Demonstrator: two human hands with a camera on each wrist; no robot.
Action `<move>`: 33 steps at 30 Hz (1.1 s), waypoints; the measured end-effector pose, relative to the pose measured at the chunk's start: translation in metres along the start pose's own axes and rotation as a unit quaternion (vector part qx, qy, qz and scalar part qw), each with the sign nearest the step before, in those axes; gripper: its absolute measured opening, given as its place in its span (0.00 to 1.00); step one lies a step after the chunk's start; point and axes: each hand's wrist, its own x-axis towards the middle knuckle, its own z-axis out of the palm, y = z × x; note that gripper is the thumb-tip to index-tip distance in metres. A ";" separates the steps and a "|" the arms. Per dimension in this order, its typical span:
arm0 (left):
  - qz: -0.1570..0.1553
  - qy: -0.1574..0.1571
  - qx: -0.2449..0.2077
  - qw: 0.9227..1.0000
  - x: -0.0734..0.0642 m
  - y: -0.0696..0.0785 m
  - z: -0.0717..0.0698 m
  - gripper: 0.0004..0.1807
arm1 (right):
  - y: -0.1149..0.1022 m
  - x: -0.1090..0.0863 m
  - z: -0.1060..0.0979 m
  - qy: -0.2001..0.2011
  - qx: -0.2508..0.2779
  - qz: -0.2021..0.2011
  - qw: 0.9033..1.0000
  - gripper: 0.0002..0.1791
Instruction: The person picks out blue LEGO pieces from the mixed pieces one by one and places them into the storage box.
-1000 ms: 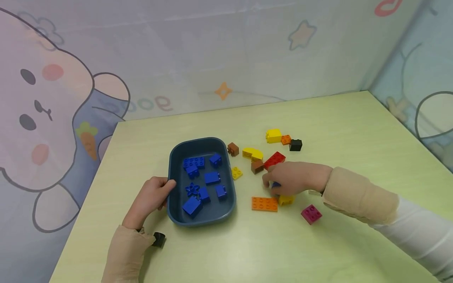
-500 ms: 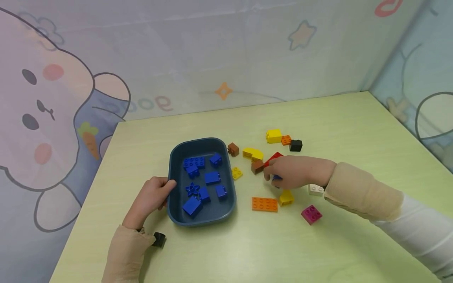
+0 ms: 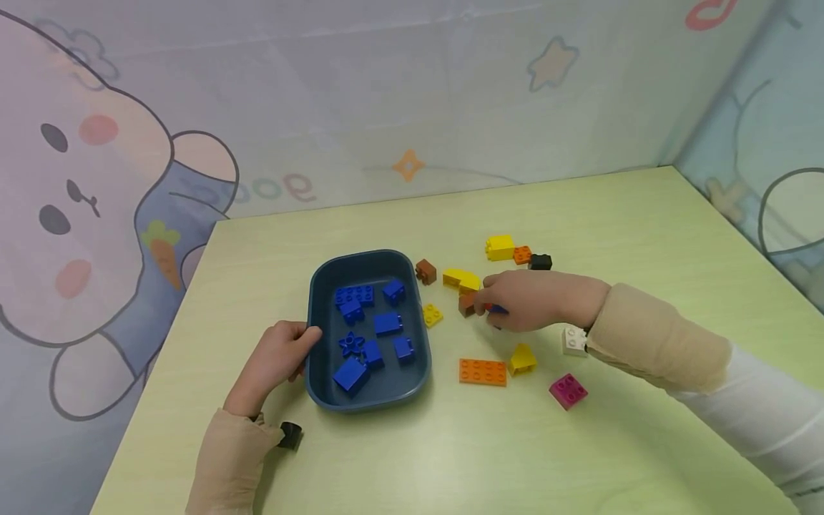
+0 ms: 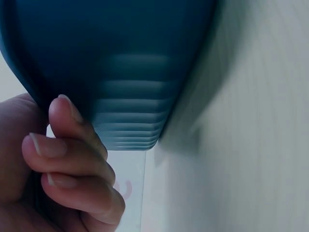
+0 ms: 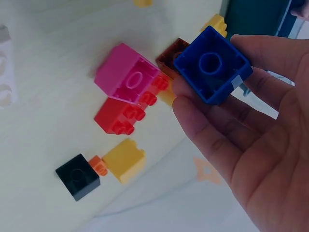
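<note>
My left hand (image 3: 275,363) grips the left rim of a dark blue-grey tray (image 3: 423,357), thumb over the edge. In the left wrist view, its curled fingers (image 4: 79,157) lie below the rim, at the tray's outer wall. Several blue building bricks, among them a star-shaped piece (image 3: 351,344), lie inside. My right hand (image 3: 541,299) pinches a blue brick (image 5: 212,65) between thumb and fingers. The right wrist view shows the brick's hollow underside. Around that hand are a brown brick (image 3: 466,305), a red brick (image 5: 115,116) and a pink brick (image 5: 126,72).
Several bricks are scattered right of the tray: orange (image 3: 483,372), yellow (image 3: 523,359), white (image 3: 574,342) and magenta (image 3: 568,391). Further back are a yellow brick (image 3: 500,247) and a black one (image 3: 540,262). A black piece (image 3: 291,435) lies near my left wrist.
My right hand has moved slightly toward the back of the table with the blue brick, uncovering the yellow and white bricks and covering the red one. My left hand stays on the tray rim.
</note>
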 end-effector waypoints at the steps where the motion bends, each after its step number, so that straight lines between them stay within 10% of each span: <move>1: 0.002 -0.001 0.001 1.000 0.000 0.000 0.000 0.20 | -0.001 0.000 -0.002 0.005 -0.005 -0.004 1.000 0.13; 33: -0.001 -0.001 -0.002 1.000 -0.001 0.002 0.000 0.20 | -0.070 0.049 -0.033 0.049 -0.064 -0.103 0.991 0.15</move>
